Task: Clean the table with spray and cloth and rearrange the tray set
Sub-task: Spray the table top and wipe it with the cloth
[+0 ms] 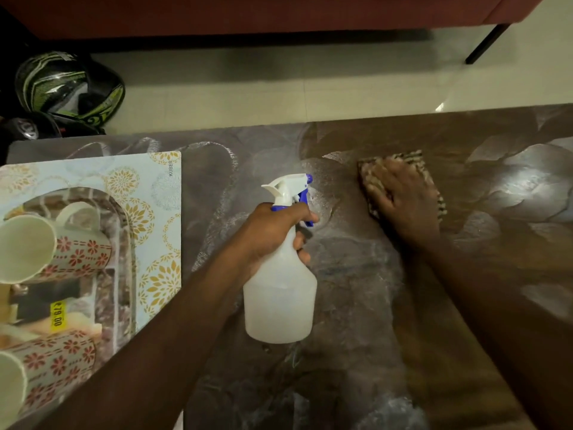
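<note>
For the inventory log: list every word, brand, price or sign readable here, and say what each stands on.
"KUBER": printed sideways near the right edge of the pale blue cardboard box with gold floral print, lying on the patterned brown table.
"79.00", after a symbol too blurred to read: on the small yellow price sticker in that box's window.
The white plastic spray bottle and the black and green helmets show no readable text.

Green-black helmet point(66, 85) on tiled floor point(279, 97); reddish sofa point(248, 13), possibly, behind.
</note>
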Tool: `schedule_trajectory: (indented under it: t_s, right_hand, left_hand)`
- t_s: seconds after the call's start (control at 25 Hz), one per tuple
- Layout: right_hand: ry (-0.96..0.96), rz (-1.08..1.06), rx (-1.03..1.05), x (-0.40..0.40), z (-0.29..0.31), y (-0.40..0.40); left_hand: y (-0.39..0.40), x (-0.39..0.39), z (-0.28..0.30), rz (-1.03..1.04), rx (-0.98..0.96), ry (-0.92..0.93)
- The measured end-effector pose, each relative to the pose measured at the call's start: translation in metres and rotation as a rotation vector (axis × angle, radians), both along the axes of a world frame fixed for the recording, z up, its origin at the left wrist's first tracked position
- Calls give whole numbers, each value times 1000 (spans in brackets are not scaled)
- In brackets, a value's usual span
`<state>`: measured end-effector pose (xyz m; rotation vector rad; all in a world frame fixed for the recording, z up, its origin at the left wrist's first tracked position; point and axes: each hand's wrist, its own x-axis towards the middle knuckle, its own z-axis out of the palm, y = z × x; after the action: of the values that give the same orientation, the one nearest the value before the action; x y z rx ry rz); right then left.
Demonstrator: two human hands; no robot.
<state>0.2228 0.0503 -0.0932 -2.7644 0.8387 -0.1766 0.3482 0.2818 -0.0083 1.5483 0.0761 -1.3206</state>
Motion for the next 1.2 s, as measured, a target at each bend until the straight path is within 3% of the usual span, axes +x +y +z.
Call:
schedule_trajectory:
  t_s: [0.08,0.16,0.24,0.28,0.48,0.56,0.72,0.88,0.92,1.08,1.12,1.2]
  right_hand:
    - [-1,-215,13,34,3,29]
    - [-42,4,26,27,0,83]
    - [-82,289,-73,-28,-5,108]
    - [-85,313,-118,-54,-5,103]
    - [-27,-237,-62,-30,2,83]
    - [-75,-155,-32,-41,0,116]
    - [-22,126,-139,-155,0,131]
    - [22,-274,-73,-118,6,122]
    - [-19,-263,-61,-110,5,137]
    - [3,303,-92,-189,0,193]
    - [0,292,-115,-202,0,181]
    - [17,7,-96,-193,3,165]
  left_hand:
    - [0,-3,-6,-6,3,-24]
    - [2,-16,-9,-2,12,-25]
    - [5,-31,-3,-28,7,-12]
    - [8,-38,0,-43,9,-3]
    - [20,-63,-2,-79,17,32]
    - [25,-71,-8,-69,48,26]
    - [38,-86,-12,-71,75,32]
    - [50,-98,-11,-103,77,5]
    - [53,-104,-12,-87,76,-3]
    - [69,-134,-3,-46,69,-2]
    - [75,-141,-2,-50,67,12]
    - [85,-152,0,-51,47,24]
